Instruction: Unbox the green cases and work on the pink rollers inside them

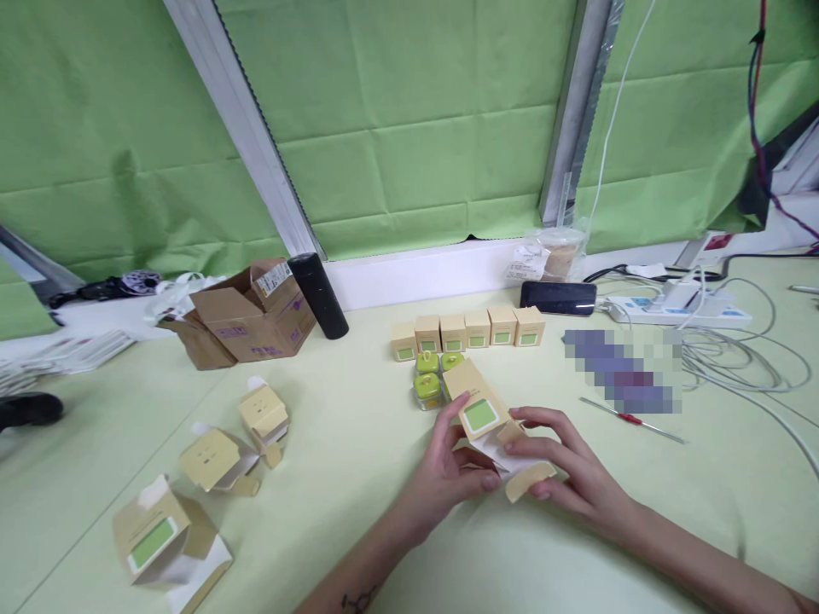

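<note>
A small tan cardboard box (477, 394) with a green label window is held tilted above the table, its flapped end towards me. My left hand (441, 469) is closed around its left side and underside. The fingers of my right hand (569, 465) grip the right side and the white-lined flaps at the near end. Whether anything is inside the box I cannot tell. Just behind it are three small clear containers with green lids (427, 386), one partly hidden by the box. Beyond them stands a row of several closed tan boxes (477, 329).
Three open tan boxes (211, 460) lie at the left. Farther back are a brown carton (256, 320) and a black cylindrical bottle (318, 294). On the right are a phone (558, 298), a red-collared screwdriver (630, 419), a power strip (704, 315) and coiled cables (755, 354).
</note>
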`<state>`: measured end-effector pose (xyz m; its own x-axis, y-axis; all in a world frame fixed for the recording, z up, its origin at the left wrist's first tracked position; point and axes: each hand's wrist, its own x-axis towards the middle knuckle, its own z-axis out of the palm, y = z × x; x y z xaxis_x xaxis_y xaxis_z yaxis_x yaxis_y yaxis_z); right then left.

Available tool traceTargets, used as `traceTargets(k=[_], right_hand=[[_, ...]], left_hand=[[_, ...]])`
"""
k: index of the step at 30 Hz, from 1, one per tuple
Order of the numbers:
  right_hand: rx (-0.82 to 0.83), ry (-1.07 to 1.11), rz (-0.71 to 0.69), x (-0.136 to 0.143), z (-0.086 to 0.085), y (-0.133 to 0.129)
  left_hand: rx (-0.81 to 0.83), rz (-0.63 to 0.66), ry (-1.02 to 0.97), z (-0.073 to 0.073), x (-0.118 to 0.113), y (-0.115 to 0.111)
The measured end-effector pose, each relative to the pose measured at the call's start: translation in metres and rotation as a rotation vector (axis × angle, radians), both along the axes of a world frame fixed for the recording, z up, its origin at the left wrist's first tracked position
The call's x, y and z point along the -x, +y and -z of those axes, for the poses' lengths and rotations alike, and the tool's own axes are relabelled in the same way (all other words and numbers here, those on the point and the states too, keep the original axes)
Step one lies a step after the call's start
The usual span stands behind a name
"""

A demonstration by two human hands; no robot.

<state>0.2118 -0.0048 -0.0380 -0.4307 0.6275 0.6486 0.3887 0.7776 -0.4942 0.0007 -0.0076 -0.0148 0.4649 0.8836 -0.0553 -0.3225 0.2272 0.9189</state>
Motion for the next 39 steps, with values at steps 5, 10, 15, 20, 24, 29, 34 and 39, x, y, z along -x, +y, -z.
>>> traceTargets(k=[5,10,15,20,24,29,34,39], right_hand=[[0.085,0.022,0.009,0.006,-0.006,-0.003],[0.241,0.130,0.068,0.010,-0.007,-0.003],[0.244,0.200,0.036,0.011,-0.004,-0.002],[0.123,0.175,0.026,0.010,-0.002,-0.001],[0.024,0.147,0.039,0.008,-0.003,-0.001],[-0.025,0.084,0.060,0.009,-0.003,-0.001],[0.010,0.110,0.081,0.010,-0.004,-0.002],[0.055,0.148,0.065,0.012,-0.005,-0.003]], left_hand=[[-0.040,-0.089,0.057,0.000,-0.003,-0.002],[-0.084,-0.037,0.106,0.002,-0.001,-0.004],[-0.088,-0.017,0.104,0.002,-0.002,-0.005],[-0.067,-0.053,0.098,-0.001,-0.004,-0.006],[-0.051,-0.114,0.145,-0.001,-0.005,-0.005],[-0.065,-0.124,0.174,0.000,-0.004,-0.005],[-0.074,-0.075,0.118,0.002,-0.004,-0.005],[-0.064,-0.018,0.087,0.009,-0.004,-0.005]])
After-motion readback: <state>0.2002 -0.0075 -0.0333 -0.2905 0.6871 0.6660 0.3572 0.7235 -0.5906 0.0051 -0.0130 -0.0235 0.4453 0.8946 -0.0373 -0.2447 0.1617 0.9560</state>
